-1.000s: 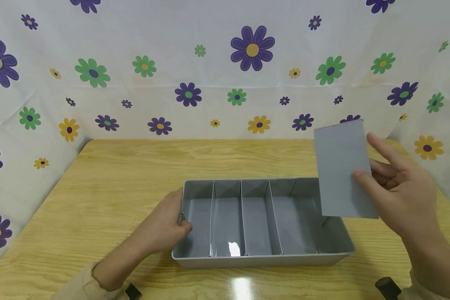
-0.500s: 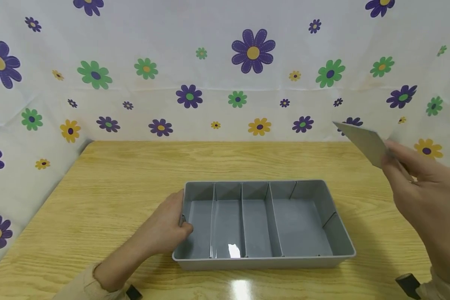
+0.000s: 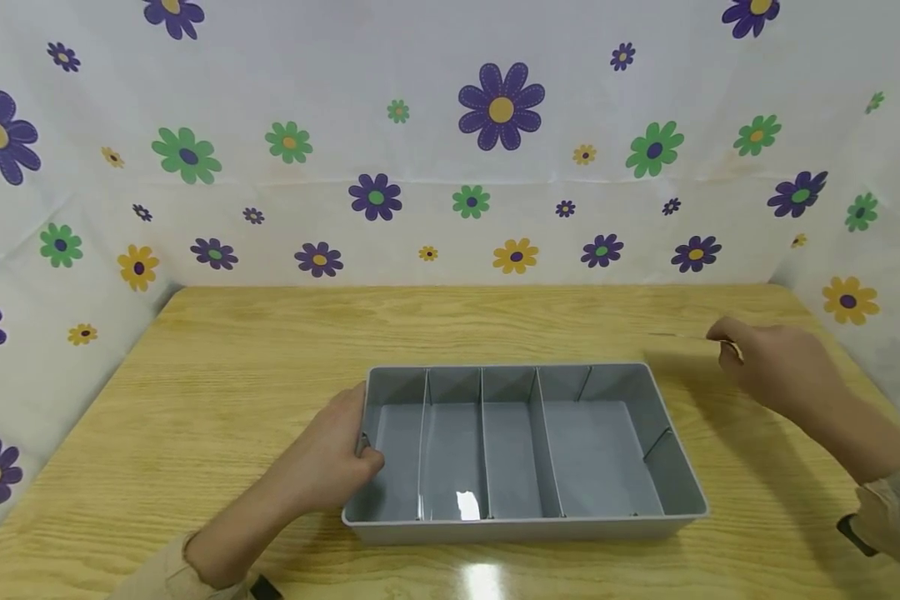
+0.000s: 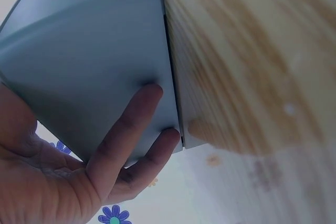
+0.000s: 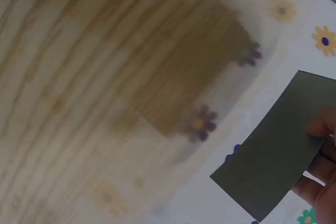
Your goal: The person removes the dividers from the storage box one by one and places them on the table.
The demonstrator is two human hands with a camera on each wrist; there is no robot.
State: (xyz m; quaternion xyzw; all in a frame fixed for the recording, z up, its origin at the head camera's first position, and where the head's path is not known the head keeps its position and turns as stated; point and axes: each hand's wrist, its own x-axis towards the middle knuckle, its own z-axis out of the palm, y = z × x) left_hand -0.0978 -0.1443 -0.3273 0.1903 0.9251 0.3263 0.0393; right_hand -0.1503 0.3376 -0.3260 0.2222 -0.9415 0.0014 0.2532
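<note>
Fingers [image 4: 126, 129] of the left hand [image 3: 333, 450] grip the grey box [image 3: 525, 532] by its left end, spread along the outer wall with the thumb over the rim. In my head view, the box sits at lower centre; I judge it light, rigid and rather slick, best held by the rim. Its dividers [image 3: 543, 450] look too thin to lift by. Toward the right of the frame, the right hand [image 3: 783, 367] pinches a thin grey card [image 5: 273, 145], nearly edge-on, above the table [image 3: 255, 350]. It seems very light and fairly stiff, though its corners might crease; I'd take it by an edge, as here. I can read no brand, label or writing.
</note>
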